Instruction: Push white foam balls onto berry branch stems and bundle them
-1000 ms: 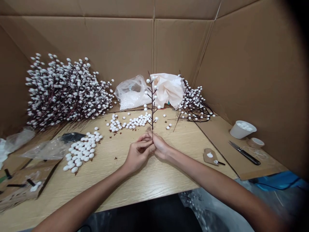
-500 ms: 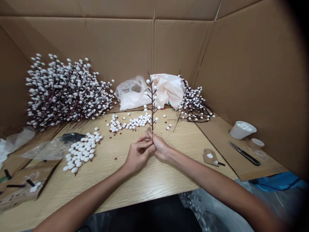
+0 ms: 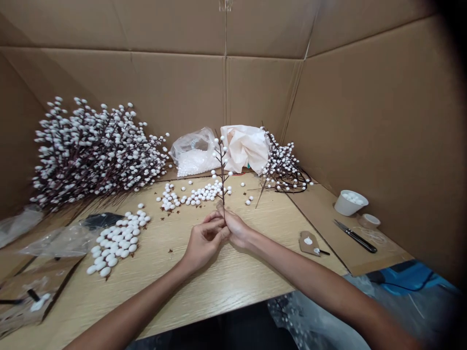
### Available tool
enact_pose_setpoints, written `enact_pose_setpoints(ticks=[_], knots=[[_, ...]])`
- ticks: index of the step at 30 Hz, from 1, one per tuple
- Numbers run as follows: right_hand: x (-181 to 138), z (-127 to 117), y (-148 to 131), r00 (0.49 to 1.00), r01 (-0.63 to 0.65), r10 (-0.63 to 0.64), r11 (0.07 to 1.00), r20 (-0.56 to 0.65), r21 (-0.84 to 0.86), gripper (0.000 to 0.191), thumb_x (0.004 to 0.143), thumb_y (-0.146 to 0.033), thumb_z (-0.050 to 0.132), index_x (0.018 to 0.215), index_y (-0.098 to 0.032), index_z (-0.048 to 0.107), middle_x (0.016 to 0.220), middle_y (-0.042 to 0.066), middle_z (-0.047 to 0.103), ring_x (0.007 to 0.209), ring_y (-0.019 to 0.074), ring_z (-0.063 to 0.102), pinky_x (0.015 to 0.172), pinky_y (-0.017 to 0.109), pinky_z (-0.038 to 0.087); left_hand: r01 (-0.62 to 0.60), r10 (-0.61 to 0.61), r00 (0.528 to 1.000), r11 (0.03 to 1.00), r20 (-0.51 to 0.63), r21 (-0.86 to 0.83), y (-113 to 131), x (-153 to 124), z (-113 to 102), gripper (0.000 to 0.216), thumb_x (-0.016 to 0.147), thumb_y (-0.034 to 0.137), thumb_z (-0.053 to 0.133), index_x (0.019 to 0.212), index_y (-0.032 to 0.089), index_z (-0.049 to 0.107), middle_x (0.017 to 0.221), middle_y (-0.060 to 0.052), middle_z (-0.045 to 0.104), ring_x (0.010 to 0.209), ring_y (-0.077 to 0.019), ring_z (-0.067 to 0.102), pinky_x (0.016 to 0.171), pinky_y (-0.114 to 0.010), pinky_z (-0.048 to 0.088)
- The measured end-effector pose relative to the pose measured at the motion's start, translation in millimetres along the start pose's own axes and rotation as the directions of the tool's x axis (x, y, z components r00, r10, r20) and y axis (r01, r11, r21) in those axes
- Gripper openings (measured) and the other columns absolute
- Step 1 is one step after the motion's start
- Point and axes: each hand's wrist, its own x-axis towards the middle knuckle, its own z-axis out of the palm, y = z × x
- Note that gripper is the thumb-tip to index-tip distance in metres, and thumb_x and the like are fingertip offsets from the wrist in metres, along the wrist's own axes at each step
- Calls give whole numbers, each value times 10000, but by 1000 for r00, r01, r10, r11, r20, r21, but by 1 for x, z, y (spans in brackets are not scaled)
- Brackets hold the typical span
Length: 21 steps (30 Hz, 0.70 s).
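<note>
An artificial berry branch (image 3: 222, 182), brown with short twigs and several white berries, stands upright over the middle of the table. My left hand (image 3: 204, 240) pinches the bottom of its stem between thumb and fingers. My right hand (image 3: 235, 227) is closed around the same stem from the right, its fingers partly hidden. Behind the branch lie loose white berries (image 3: 199, 196) with small brown star-shaped bits around them. A larger group of white berries (image 3: 118, 238) is spread to the left of my left hand.
Finished-looking berry branches (image 3: 98, 150) are heaped at the back left, a smaller bunch (image 3: 282, 165) at the back right. Between them sit a clear plastic bag (image 3: 193, 155) and crumpled paper (image 3: 244, 146). Rightward are a white cup (image 3: 348, 206), thread snips (image 3: 355, 236) and a cardboard piece (image 3: 308, 242).
The whole view has tilted up a little and shifted, so things appear lower and slightly left. Both hands keep hold of the berry branch.
</note>
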Motion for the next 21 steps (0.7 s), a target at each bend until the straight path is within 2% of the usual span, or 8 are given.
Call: enact_pose_setpoints(ticks=[3, 7, 10, 12, 14, 18, 19, 21], knots=[[2, 1, 2, 999, 36, -35, 999, -16, 28, 535, 859, -611, 436, 728, -127, 621, 567, 14, 590, 481, 104, 527, 475, 211, 384, 8, -8, 1000, 999, -11, 41, -1, 0, -2, 221, 786, 250, 634, 955, 116, 681, 692, -41, 653, 655, -142, 603, 633, -238, 482], [5, 2, -2, 999, 45, -44, 995, -14, 84, 434, 906, -516, 434, 788, -136, 606, 522, -23, 553, 429, 91, 478, 471, 214, 393, -54, 54, 999, 997, -3, 50, 2, 0, -3, 141, 794, 254, 615, 872, 141, 583, 705, -2, 586, 638, -114, 567, 618, -215, 464], [-3, 0, -13, 1000, -2, 2, 991, 3, 131, 452, 925, -517, 384, 861, -130, 608, 582, 1, 599, 475, 109, 540, 486, 226, 427, -99, 99, 995, 992, 6, 76, 3, 1, -3, 143, 818, 286, 596, 853, 156, 547, 696, 9, 554, 636, -109, 543, 617, -213, 455], [-19, -5, -23, 996, 42, -29, 986, -81, 163, 408, 939, -480, 376, 884, -137, 591, 641, 24, 636, 568, 124, 610, 559, 238, 476, -116, 115, 993, 988, 20, 103, 3, 2, -4, 146, 825, 297, 593, 855, 165, 538, 712, 8, 549, 651, -113, 539, 629, -220, 458], [-44, -15, -33, 968, 173, -147, 978, -204, 116, 317, 927, -432, 435, 887, -150, 575, 682, 36, 655, 642, 130, 645, 664, 261, 508, -116, 113, 993, 986, 32, 120, 2, 2, -5, 149, 828, 305, 592, 852, 172, 529, 703, 12, 537, 648, -117, 537, 634, -231, 463], [-114, -58, -51, 842, 381, -464, 872, -275, -307, 307, 789, -452, 624, 919, -174, 608, 815, 47, 670, 704, 146, 640, 725, 300, 513, -110, 108, 994, 984, 17, 143, 2, 3, -6, 157, 815, 311, 601, 822, 172, 530, 724, 4, 541, 663, -127, 555, 654, -253, 468], [-133, -73, -54, 773, 392, -555, 798, -307, -458, 310, 777, -459, 629, 901, -175, 617, 819, 43, 659, 696, 145, 624, 705, 298, 510, -111, 110, 994, 982, 17, 150, 2, 4, -6, 159, 811, 312, 604, 818, 171, 531, 737, 0, 543, 668, -128, 559, 657, -254, 466], [-166, -105, -56, 624, 266, -692, 625, -363, -734, 285, 797, -452, 599, 886, -181, 616, 815, 39, 642, 691, 146, 595, 650, 278, 481, -117, 113, 993, 980, 33, 159, 2, 4, -4, 161, 811, 315, 603, 821, 170, 534, 755, -3, 544, 677, -129, 564, 664, -256, 462]])
